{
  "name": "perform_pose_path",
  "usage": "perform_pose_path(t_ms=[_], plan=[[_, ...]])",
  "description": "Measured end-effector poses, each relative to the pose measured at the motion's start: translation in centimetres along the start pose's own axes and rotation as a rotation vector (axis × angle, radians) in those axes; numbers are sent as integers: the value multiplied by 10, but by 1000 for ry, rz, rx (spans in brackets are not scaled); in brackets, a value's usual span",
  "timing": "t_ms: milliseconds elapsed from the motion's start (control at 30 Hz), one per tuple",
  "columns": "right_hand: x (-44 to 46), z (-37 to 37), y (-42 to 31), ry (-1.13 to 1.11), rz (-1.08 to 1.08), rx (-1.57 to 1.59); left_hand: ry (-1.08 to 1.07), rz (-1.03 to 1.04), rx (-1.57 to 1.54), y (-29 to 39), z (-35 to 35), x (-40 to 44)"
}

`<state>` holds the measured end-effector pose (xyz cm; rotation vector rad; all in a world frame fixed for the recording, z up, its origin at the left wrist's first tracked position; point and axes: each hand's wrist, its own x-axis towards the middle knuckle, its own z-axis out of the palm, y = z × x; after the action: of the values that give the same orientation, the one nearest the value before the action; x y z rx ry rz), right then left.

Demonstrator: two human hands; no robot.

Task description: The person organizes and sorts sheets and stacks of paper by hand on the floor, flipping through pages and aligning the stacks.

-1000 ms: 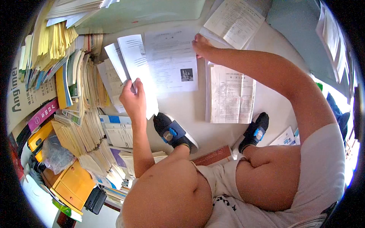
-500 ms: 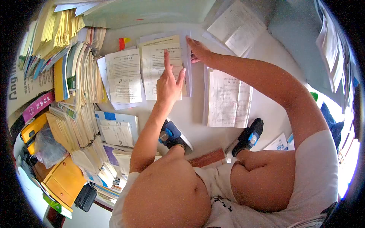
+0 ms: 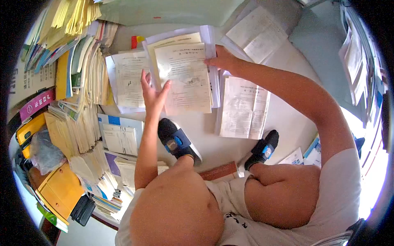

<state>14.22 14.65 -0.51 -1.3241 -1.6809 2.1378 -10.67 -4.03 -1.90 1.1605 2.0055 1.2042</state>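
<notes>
Both of my hands are at a stack of printed papers, whose edges fan out unevenly over white sheets. My left hand is at the stack's left edge, thumb and fingers apart, touching or nearly touching the paper. At the right edge, my right hand grips the stack with its fingers partly behind it. A second paper pile lies just left, partly behind my left hand. To the right lies a creased printed stack, and above it another folded paper.
Tall stacks of books and papers line the left side. A yellow box and a plastic bag stand at the lower left. My shoes rest on the floor below the papers. A reddish-brown object lies between my legs.
The single printed sheet seen earliest is now covered by the cream papers. Since the middle frame, my left hand has moved left and down from the papers' face to their edge.
</notes>
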Motion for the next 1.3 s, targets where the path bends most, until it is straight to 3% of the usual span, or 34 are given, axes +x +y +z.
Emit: perform_pose_path(t_ms=[67, 100, 133, 200, 267, 333, 400, 467, 500, 567, 600, 667, 733, 767, 833, 900, 967, 1000, 1067, 1200, 1300], plan=[[-15, -1, 0, -12, -57, 43, -230, -395, -417, 32, -12, 4], [-23, -2, 1, -30, -118, 94, -286, -517, -360, 26, -15, 5], [-29, -3, 2, -19, -103, 85, -344, -524, -314, 35, -18, 2], [-37, -7, 0, -73, -98, 51, -293, -540, -529, 37, -14, -8], [-64, -12, -23, -10, -30, -27, -304, -477, -483, 38, -13, -14], [-98, -24, -46, -33, 158, -401, -301, -507, -396, 21, -21, -23], [-126, -63, -4, 74, -19, -841, -354, -478, -432, 10, -19, -32], [-163, -95, 32, 283, 63, -938, -386, -521, -282, 2, -20, -47], [-175, -109, 66, 414, 197, -842, -382, -485, -278, -22, -16, -53], [-197, -112, 150, 507, 261, -680, -389, -478, -89, -22, -12, -62], [-204, -102, 189, 548, 350, -400, -395, -434, -73, -32, -7, -67], [-222, -65, 155, 507, 568, 87, -400, -444, -77, -34, -5, -71], [-221, -34, 160, 675, 442, -28, -405, -447, -69, -29, -2, -69], [-218, -24, 164, 673, 439, -20, -405, -473, -119, -26, -3, -69], [-213, -8, 172, 878, 294, 42, -399, -499, -156, -25, -10, -72], [-202, -21, 177, 839, 286, 93, -371, -508, -177, -33, 0, -70], [-212, -13, 135, 728, 365, 239, -336, -533, -143, -16, -2, -75], [-207, -8, 142, 729, 356, 237, -309, -549, -121, -9, 0, -73], [-196, -5, 164, 967, 416, -404, -314, -547, -136, -29, 4, -73], [-207, -1, 140, 942, 323, -588, -327, -460, -59, -39, 4, -76], [-208, -7, 138, 858, 294, -636, -324, -514, -30, -31, 5, -75]])
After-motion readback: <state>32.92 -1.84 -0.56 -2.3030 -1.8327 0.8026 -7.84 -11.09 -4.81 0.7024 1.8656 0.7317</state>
